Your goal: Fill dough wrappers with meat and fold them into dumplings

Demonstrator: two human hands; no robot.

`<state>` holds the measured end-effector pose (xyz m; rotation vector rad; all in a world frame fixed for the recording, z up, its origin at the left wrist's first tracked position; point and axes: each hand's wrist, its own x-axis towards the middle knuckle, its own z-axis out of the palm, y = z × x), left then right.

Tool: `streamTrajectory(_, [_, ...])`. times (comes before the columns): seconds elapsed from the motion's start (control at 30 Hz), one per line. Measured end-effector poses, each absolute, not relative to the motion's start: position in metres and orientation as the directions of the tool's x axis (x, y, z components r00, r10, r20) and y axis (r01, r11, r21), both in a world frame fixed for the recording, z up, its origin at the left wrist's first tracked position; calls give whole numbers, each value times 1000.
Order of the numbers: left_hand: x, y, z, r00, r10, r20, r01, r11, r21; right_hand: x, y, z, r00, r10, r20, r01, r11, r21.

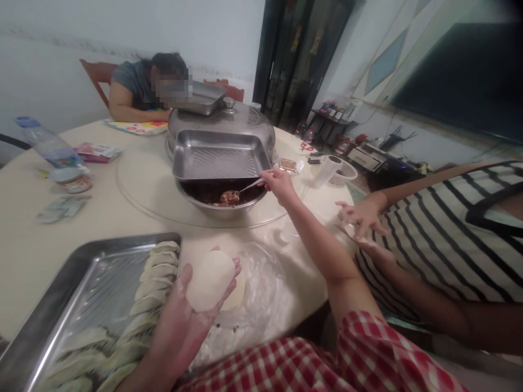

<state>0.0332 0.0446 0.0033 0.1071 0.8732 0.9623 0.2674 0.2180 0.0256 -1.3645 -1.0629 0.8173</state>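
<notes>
On the palm of my left hand (pixel 180 321) lies a round, flat dumpling wrapper (pixel 210 280), with the fingers curled up around its edge. My right hand (pixel 280 185) reaches over the table and grips the handle of a metal spoon (pixel 250 185). The spoon's bowl carries a lump of dark reddish filling (pixel 229 197) inside a steel bowl (pixel 220 212). Another wrapper (pixel 235 294) lies under my left hand, on a clear plastic sheet (pixel 265 277). To the left of that hand, folded dumplings (pixel 153 286) sit in rows in a metal tray (pixel 77 261).
An upturned-edged tray (pixel 220 155) rests over the bowl's back, before a big lidded pan (pixel 253 122). A striped-shirted person's hands (pixel 363 223) work at my right. Another person (pixel 134 90) sits across. A bottle (pixel 49 144) and jar (pixel 71 179) stand left; a white basket (pixel 345 173) right.
</notes>
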Motion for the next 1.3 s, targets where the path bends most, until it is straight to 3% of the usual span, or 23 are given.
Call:
streamTrajectory(0.37, [39, 56, 18, 196, 780, -594, -654, 555, 513, 275, 215, 34, 405, 909, 101, 23, 100, -995])
streamTrajectory(0.57, [43, 74, 26, 163, 777, -608, -693, 529, 490, 277, 204, 36, 405, 907, 117, -34, 142, -989])
streamTrajectory(0.77, [46, 73, 24, 205, 778, -594, -672, 553, 493, 274, 207, 23, 377, 901, 216, 195, 151, -969])
streamTrajectory(0.93, [44, 69, 19, 206, 766, -609, -663, 567, 489, 269, 221, 14, 291, 951, 108, 228, 41, -973])
streamTrajectory(1.1, [44, 69, 16, 200, 769, -607, -660, 564, 496, 272, 225, 25, 275, 961, -22, 148, -65, -987])
streamTrajectory(1.3, [44, 72, 13, 223, 779, -586, -653, 566, 504, 273, 221, 33, 306, 950, -58, 37, -73, -997])
